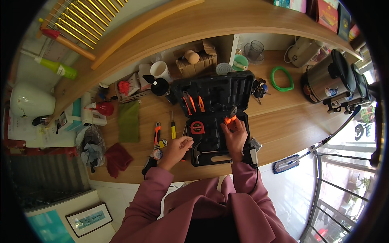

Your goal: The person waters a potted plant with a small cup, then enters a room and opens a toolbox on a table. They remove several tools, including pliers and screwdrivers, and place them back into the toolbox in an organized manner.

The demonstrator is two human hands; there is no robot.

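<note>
My right hand (235, 136) grips pliers with orange handles (231, 118), their dark jaws pointing up above the case. An open black plastic tool case (209, 121) lies below. My left hand (175, 151) hovers at its left edge, fingers curled together with nothing visible in them. The lower half of the case holds a red and black tape measure (197, 127) and a claw hammer (209, 153). In the lid sit an orange utility knife (189, 103) and a small orange pen-like tool (201, 104). Something thin and metallic (184, 130) is partly hidden by my left hand.
Left of the case lie a yellow-handled screwdriver (173, 127), an orange-handled adjustable wrench (157, 132), hex keys (163, 143), a green cloth (129, 121) and a dark red cloth (118, 159). Keys (259, 88), a green coil (282, 79) and a steel urn (328, 79) stand rightward.
</note>
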